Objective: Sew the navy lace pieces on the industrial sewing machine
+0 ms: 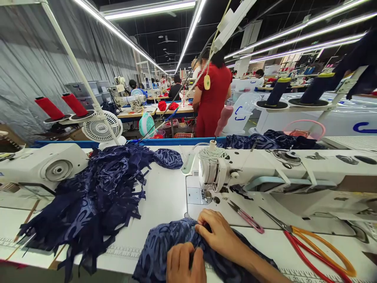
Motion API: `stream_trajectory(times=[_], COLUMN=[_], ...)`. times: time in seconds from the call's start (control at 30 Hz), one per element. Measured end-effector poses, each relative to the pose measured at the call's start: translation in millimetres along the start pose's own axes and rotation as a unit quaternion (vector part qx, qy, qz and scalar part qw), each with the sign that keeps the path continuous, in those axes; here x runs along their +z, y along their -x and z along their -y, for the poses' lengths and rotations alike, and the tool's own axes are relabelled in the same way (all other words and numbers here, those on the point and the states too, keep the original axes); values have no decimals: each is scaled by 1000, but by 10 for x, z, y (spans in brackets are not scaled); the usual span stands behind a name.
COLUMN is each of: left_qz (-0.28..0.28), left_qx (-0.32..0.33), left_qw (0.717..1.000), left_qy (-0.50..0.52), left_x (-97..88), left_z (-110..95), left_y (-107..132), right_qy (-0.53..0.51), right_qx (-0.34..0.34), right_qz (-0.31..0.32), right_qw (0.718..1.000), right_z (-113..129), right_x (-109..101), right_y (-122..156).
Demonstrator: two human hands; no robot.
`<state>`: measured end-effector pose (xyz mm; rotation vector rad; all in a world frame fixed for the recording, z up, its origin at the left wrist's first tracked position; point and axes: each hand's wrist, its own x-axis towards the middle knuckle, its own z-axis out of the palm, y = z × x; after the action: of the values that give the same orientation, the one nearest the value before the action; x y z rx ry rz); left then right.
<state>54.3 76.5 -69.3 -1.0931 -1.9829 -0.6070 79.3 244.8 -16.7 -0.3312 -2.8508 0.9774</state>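
Note:
Both of my hands rest on a piece of navy patterned lace fabric (160, 245) at the near edge of the white sewing table. My left hand (185, 262) is closed, its fingers curled onto the cloth. My right hand (216, 232) pinches a fold of the same fabric between thumb and fingers. Just beyond them stands the head of a white sewing machine (213, 173) with its needle plate (196, 195).
A large heap of navy lace pieces (97, 196) covers the table's left side. Pink thread snips (246, 216) and red-and-orange-handled scissors (312, 245) lie to the right. A white fan (100, 127) and red thread cones (48, 108) stand at the back left. A person in red (213, 98) stands beyond.

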Motion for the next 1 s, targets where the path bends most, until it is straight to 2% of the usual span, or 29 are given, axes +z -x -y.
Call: stream_trajectory(times=[0.1,0.23,0.33,0.43,0.53,0.67,0.83,0.9,1.0], left_qz=[-4,15,-33,-68,-82,-62,-72,-49,49], left_qx=[25,77,129,156,166,133,126,137,154], left_qw=[999,997,991,985,983,989,989,988,976], left_qy=[-23,-14,-7,3,3,-6,6,52,144], left_x=[12,8,15,59,120,165,140,100,25], left_z=[1,152,229,182,77,-22,-10,62,226], left_y=[-90,-163,-205,-230,-202,-107,-121,-188,-287], right_qy=[-3,-5,-1,12,29,37,23,11,-11], right_qx=[12,14,9,-8,-31,-43,-57,-68,-89], right_qz=[0,-2,-10,-22,-37,-59,-70,-71,-91], right_qw=[1000,1000,1000,1000,998,997,996,995,992], right_z=[-5,13,42,52,34,8,-11,-33,-84], right_x=[-13,-29,-23,16,76,146,113,53,-29], right_y=[-33,-27,-5,28,66,87,48,53,162])
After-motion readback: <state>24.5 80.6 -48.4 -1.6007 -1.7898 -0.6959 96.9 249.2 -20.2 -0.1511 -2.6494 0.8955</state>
